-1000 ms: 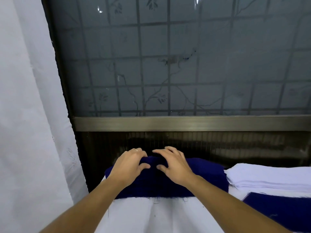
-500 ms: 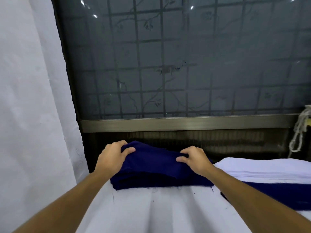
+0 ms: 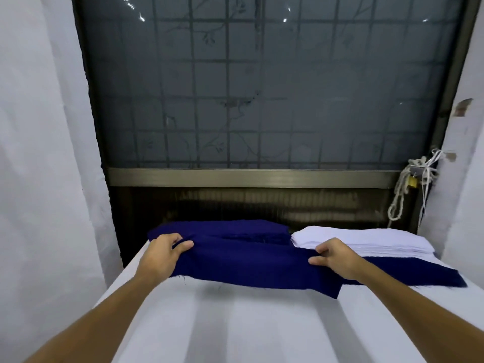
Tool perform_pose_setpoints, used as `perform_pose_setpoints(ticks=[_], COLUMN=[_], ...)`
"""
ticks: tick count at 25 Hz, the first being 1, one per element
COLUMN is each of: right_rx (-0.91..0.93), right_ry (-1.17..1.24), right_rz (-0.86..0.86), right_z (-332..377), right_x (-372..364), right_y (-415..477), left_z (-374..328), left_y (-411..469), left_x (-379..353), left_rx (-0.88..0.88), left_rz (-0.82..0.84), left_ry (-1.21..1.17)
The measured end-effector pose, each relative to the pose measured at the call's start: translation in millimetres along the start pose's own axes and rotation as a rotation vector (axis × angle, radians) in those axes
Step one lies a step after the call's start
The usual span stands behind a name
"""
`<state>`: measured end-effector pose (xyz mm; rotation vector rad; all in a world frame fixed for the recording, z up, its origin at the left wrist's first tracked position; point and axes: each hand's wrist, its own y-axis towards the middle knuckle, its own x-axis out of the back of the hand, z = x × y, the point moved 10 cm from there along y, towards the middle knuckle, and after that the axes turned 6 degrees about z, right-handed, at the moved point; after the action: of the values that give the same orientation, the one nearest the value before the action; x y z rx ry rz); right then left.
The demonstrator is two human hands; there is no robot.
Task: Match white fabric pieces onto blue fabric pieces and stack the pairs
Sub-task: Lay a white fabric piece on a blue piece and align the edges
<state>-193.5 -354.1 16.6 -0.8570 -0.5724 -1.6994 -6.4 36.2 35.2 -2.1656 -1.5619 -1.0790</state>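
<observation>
White-covered table (image 3: 262, 323), left hand (image 3: 161, 254) and right hand (image 3: 334, 256) each pinching blue fabric piece (image 3: 248, 263)

the lifted blue piece (image 3: 248, 263) hides the front of the blue stack (image 3: 222, 229) behind it. the right forearm (image 3: 392, 294) covers part of the flat blue piece (image 3: 424, 271); it and the left forearm (image 3: 104, 310) run off the bottom edge.

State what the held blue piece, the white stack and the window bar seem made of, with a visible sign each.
Blue piece: matte woven cloth; loose threads fray at its edge. White stack: thin smooth fabric, probably; layered sheet edges show. Window bar: likely brushed metal; dull sheen.
</observation>
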Motion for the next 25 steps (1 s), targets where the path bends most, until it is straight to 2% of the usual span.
perform_pose_setpoints(ticks=[4, 7, 12, 15, 21, 25], right_rx=[-0.063, -0.141, -0.245, -0.208, -0.231, -0.216], right_ry=[0.100, 0.071, -0.133, -0.246, -0.306, -0.173], right_rz=[0.058, -0.005, -0.269, -0.423, -0.481, -0.480], right_z=[-44.7, -80.3, -117.5, -118.5, -119.1, -120.4], right_x=[-13.0, -20.7, -28.5, -27.2, -23.7, -24.6], right_y=[-34.2, -50.4, -72.0, -78.2, -81.9, -85.8], left_z=[17.5, 29.5, 44.9, 47.6, 46.2, 50.5], left_y=[-27.4, -42.3, -61.6, -73.7, -73.6, -75.5], left_x=[-46.8, -78.2, -115.0, -115.7, -111.4, -110.4], left_rx=[0.056, 0.107, 0.138, 0.119, 0.130, 0.148], left_rz=[0.115, 0.143, 0.074, -0.035, -0.085, -0.092], left_ry=[-0.003, 0.063, 0.049, 0.080, 0.077, 0.032])
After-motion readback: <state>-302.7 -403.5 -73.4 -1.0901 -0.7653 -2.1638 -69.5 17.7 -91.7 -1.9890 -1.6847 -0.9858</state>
